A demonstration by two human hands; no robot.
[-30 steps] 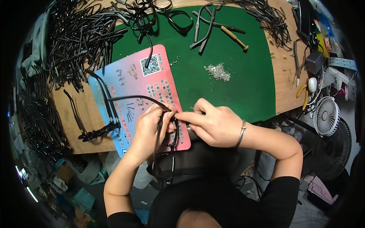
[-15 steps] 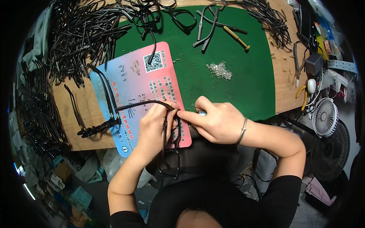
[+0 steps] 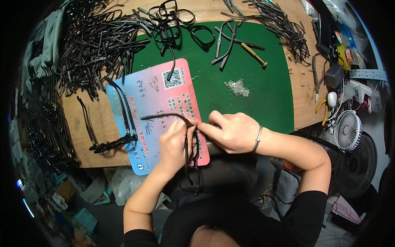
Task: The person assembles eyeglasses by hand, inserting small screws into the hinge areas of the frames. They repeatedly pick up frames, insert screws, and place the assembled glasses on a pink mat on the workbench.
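My left hand (image 3: 172, 144) is closed around a pair of black eyeglasses (image 3: 163, 115), held over the near edge of the table. One temple sticks out to the left past my fingers, while the rims hang below toward my lap. Close against it, my right hand (image 3: 238, 133) is curled, its index finger and thumb meeting the frame near my left fingertips. Whatever sits inside the right fist is hidden. Under the hands lies a blue and pink printed mat (image 3: 179, 64) with small screws and metal pins (image 3: 153, 83) on it.
Another black pair of glasses (image 3: 113, 145) lies at the mat's left edge. Loose dark temples (image 3: 94, 49) heap at the far left. On the green mat (image 3: 263, 103) are tiny clear pieces (image 3: 237, 88) and a brass-coloured tool (image 3: 254, 56). Pliers (image 3: 323, 110) and a white fan (image 3: 347, 130) stand right.
The whole view has shifted slightly, so the table sits lower. The held glasses have turned a little in my left hand. A light blue bit at my right fist no longer shows.
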